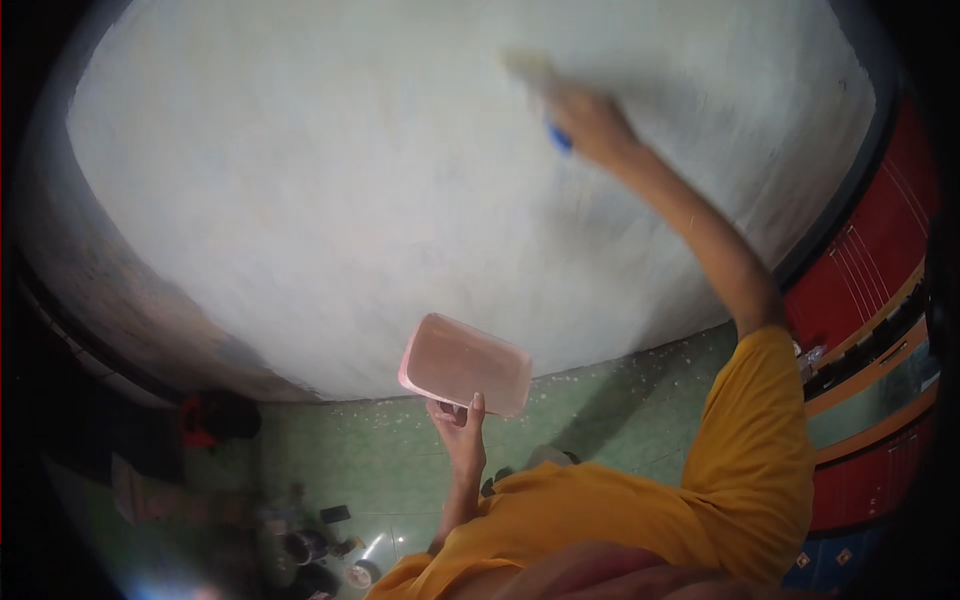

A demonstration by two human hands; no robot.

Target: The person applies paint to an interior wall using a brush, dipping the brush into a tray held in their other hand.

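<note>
My left hand (461, 430) holds a shallow pink plastic tub (468, 362) by its near edge, with the thumb over the rim. The tub is tilted, and a pinkish surface shows inside it. Up against the pale, patchily whitened wall (330, 200), my right hand (596, 124) is raised at the end of an outstretched arm. Its fingers are closed around a paintbrush whose blue handle end (559, 138) sticks out below the fist. The brush head (527, 66) is smeared by motion, and whether it touches the wall I cannot tell.
Green floor tiles (640, 405) speckled with white drops run along the wall's foot. At lower left lie a dark flat rectangular object (335, 514), a pale roll-like item (362, 573) and other clutter. A red cabinet (860, 270) with wood trim stands at right; a black-and-red object (220, 415) sits at left.
</note>
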